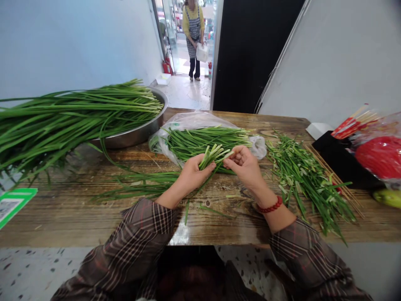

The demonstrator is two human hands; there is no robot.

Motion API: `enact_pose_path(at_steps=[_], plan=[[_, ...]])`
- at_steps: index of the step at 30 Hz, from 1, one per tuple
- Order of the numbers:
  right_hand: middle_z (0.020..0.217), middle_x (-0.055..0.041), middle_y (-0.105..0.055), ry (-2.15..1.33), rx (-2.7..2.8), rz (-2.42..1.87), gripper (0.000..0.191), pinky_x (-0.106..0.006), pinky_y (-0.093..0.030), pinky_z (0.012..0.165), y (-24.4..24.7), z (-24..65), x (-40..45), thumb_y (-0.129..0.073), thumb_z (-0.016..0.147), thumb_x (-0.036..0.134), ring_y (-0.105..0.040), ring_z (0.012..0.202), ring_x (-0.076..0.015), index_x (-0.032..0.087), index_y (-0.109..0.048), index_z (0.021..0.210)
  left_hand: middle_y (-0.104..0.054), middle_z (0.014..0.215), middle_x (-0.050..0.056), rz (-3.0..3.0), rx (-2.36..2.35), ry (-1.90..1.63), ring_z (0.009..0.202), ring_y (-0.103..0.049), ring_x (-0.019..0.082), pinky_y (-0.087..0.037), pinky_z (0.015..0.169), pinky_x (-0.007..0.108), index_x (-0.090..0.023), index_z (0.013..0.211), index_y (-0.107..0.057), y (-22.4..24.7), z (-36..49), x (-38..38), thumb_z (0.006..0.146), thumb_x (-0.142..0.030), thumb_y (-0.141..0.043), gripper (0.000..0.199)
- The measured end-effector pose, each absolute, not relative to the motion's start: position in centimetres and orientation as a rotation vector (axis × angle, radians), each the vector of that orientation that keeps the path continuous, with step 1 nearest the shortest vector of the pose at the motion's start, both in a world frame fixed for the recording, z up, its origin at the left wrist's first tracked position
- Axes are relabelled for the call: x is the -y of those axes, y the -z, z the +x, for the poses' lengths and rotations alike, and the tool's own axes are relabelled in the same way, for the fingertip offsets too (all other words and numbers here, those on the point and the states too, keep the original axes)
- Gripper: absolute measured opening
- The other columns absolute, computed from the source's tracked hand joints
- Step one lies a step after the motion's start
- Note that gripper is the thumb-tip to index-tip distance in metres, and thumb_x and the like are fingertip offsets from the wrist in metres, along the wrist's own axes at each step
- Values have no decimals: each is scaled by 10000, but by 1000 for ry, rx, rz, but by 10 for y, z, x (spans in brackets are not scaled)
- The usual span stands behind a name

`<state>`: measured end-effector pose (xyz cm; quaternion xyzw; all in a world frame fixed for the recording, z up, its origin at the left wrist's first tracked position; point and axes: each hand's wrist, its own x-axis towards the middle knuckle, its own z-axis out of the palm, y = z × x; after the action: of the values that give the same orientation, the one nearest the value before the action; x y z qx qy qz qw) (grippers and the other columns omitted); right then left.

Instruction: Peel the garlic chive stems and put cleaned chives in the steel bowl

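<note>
My left hand (194, 174) is closed around a small bunch of garlic chives (214, 154), its pale stem ends pointing up and to the right. The long green leaves of this bunch trail out to the left over the table. My right hand (243, 165) pinches the pale tip of one chive stem at the right of the bunch. Just beyond both hands, more garlic chives (200, 138) lie in an open clear plastic bag (200, 118). Right of my right hand spreads a loose heap of chive scraps (297, 171).
A metal basin (140, 131) heaped with long chives (94, 110) stands at the left on the wooden table (125, 221). At the right are thin sticks (341, 188), a black box (338, 159) and a red bag (380, 154). A person in a checked apron (193, 29) stands in the doorway.
</note>
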<state>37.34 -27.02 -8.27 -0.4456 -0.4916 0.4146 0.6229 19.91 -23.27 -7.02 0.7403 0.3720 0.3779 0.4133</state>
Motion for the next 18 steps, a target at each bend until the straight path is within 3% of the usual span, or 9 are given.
enact_pose_path(at_steps=[4, 9, 14, 18], plan=[[768, 47, -617, -851, 1182, -1045, 314, -227, -494, 620, 82, 369, 272, -703, 725, 223, -592, 653, -92, 235, -443, 900, -677, 838, 39, 1730, -810, -866, 738, -614, 161, -500, 702, 261, -131, 902, -648, 69, 200, 236, 833, -371, -619, 251], [815, 31, -610, -645, 1324, -1108, 306, -244, -479, 624, 85, 365, 274, -595, 760, 152, -583, 656, -101, 238, -419, 995, -625, 664, 3, 1717, -827, -788, 585, -562, 130, -494, 621, 248, -137, 850, -605, 71, 200, 238, 871, -403, -566, 270], [874, 0, -593, -218, 1555, -1218, 287, -278, -505, 674, 87, 363, 278, -545, 762, 101, -593, 718, -130, 233, -451, 1000, -686, 944, 52, 1924, -818, -912, 855, -595, 184, -492, 831, 300, -127, 989, -639, 71, 202, 236, 865, -328, -548, 253], [892, -29, -608, 86, 1625, -1270, 215, -306, -513, 723, 78, 375, 280, -502, 802, 103, -605, 782, -158, 221, -510, 982, -662, 880, 46, 1969, -799, -884, 813, -580, 176, -482, 791, 285, -132, 904, -626, 69, 200, 236, 881, -308, -524, 205]])
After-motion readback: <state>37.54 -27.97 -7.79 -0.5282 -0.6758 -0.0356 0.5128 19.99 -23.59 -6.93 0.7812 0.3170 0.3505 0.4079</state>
